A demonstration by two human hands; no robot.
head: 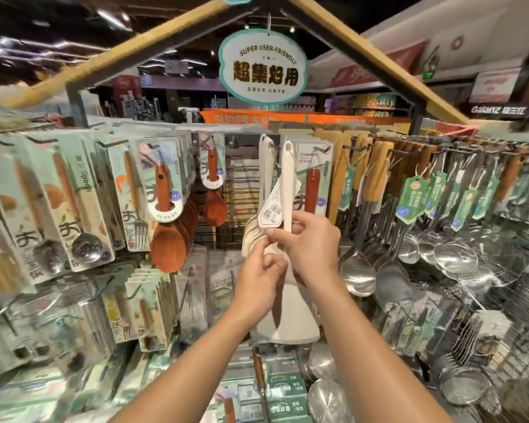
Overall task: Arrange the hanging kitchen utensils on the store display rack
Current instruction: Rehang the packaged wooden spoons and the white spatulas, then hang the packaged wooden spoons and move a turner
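We've got the cream spatula (287, 190) pinched at mid-handle in our right hand (307, 242), in front of the rack's centre. Our left hand (261, 277) nips its paper tag (272, 206). Best keep the tag clear and line the handle's hole up squarely with the hook.

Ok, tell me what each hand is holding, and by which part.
Right hand grips the cream spatula mid-handle. Left hand pinches the lower edge of its paper tag.

Single head-worn wide-angle view, facing forward and slightly down, close to the display rack (440, 148) at arm's reach.
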